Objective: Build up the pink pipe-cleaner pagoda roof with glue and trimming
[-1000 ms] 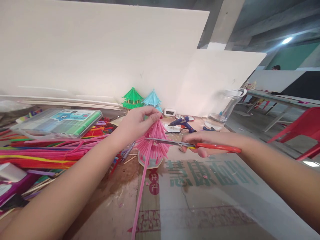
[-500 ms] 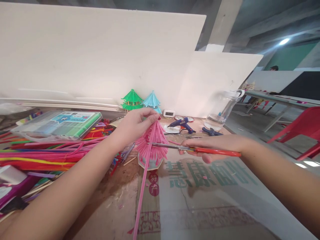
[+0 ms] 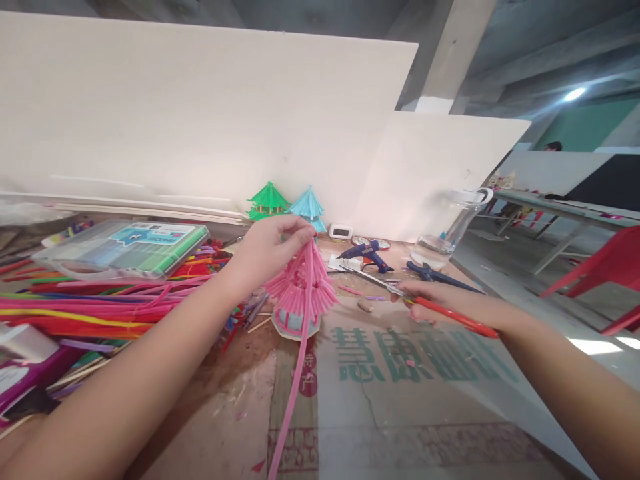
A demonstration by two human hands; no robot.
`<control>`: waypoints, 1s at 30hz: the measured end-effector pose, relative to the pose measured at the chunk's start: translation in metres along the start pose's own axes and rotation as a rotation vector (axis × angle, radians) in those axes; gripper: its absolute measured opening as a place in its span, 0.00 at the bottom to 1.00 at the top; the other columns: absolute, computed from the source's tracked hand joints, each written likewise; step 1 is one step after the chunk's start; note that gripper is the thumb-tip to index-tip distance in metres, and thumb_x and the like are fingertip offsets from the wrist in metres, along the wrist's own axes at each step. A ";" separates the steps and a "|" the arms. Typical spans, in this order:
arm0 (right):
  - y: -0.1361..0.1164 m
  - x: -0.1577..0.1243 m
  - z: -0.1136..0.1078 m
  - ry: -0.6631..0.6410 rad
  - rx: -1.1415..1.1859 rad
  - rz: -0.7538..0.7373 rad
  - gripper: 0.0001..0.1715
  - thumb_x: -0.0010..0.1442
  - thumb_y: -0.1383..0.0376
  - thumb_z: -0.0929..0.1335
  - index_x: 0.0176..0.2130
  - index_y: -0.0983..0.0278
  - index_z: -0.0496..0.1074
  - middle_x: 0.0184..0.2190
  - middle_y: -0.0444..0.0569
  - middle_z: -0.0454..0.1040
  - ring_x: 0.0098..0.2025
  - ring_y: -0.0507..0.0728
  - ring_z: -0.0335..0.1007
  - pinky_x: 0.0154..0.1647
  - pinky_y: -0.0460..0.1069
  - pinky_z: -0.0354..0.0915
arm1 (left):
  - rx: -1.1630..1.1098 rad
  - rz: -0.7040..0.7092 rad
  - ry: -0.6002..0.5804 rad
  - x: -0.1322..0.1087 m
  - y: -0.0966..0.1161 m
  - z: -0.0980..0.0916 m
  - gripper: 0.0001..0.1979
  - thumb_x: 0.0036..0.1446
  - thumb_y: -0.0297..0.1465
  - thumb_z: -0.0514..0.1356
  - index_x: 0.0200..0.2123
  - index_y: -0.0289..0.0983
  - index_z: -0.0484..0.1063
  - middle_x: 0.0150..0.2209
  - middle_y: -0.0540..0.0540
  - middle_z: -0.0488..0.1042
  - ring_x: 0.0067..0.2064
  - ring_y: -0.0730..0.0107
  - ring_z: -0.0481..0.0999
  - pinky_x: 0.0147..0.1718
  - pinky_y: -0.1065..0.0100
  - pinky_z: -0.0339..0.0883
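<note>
My left hand (image 3: 277, 245) pinches the top end of a long pink pipe cleaner (image 3: 297, 377) at the peak of a small pink pagoda model (image 3: 285, 291). The strip hangs down the front of the model and runs toward me over the table. The model has two tiers of pink roof strips and a pale base with pink posts. In my right hand (image 3: 425, 299) lies a pair of scissors (image 3: 453, 315) with orange handles. Its blades point left and up, apart from the strip and to the right of the model.
Behind stand a green pagoda (image 3: 269, 200) and a light blue pagoda (image 3: 309, 203), a small white clock (image 3: 341, 231), a blue glue gun (image 3: 367, 253), dark pliers (image 3: 435, 274) and a water jug (image 3: 445, 230). At left, a plastic case (image 3: 125, 248) lies on bundled pipe cleaners (image 3: 75, 310).
The scissors have moved right, away from the pink strip, and their blades now tilt upward. My left hand stays at the peak. The strip now hangs slightly further right over the model.
</note>
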State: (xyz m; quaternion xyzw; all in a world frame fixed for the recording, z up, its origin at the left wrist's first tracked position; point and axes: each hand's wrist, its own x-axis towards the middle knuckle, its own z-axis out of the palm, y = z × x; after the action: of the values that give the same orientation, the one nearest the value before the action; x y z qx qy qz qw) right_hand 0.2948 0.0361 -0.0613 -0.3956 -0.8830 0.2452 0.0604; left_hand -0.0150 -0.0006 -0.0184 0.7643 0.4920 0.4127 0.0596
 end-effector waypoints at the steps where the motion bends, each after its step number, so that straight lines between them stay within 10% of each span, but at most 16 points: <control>1: 0.002 0.006 0.005 -0.018 -0.029 0.039 0.29 0.57 0.46 0.61 0.46 0.64 0.69 0.39 0.54 0.74 0.37 0.61 0.71 0.35 0.53 0.66 | 0.000 -0.003 0.002 0.000 0.000 0.000 0.16 0.59 0.39 0.53 0.33 0.35 0.75 0.35 0.47 0.77 0.36 0.66 0.73 0.40 0.69 0.64; 17: 0.013 0.041 0.054 0.261 -0.453 0.139 0.24 0.58 0.63 0.64 0.54 0.66 0.68 0.48 0.62 0.71 0.49 0.66 0.69 0.48 0.56 0.62 | -0.052 -0.037 -0.157 0.004 -0.011 -0.010 0.14 0.54 0.41 0.58 0.33 0.36 0.74 0.34 0.48 0.76 0.36 0.66 0.73 0.35 0.69 0.64; 23: -0.051 0.036 0.030 0.524 -0.196 0.028 0.15 0.63 0.56 0.60 0.35 0.61 0.70 0.35 0.50 0.76 0.37 0.58 0.71 0.37 0.51 0.62 | -0.071 -0.056 -0.045 0.001 -0.009 0.002 0.15 0.56 0.41 0.56 0.31 0.36 0.72 0.33 0.48 0.76 0.36 0.67 0.72 0.36 0.68 0.62; 30: -0.107 0.051 0.041 0.564 -0.126 -0.169 0.15 0.58 0.57 0.67 0.42 0.62 0.64 0.31 0.46 0.74 0.32 0.56 0.69 0.31 0.48 0.58 | -0.070 -0.008 -0.010 0.000 -0.008 0.007 0.14 0.57 0.42 0.55 0.31 0.36 0.71 0.32 0.49 0.75 0.36 0.66 0.72 0.37 0.68 0.62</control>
State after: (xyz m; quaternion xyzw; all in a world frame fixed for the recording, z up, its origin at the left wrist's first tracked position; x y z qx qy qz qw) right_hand 0.1762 -0.0039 -0.0498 -0.3761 -0.8747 0.0644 0.2988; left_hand -0.0158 0.0054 -0.0265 0.7618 0.4800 0.4255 0.0904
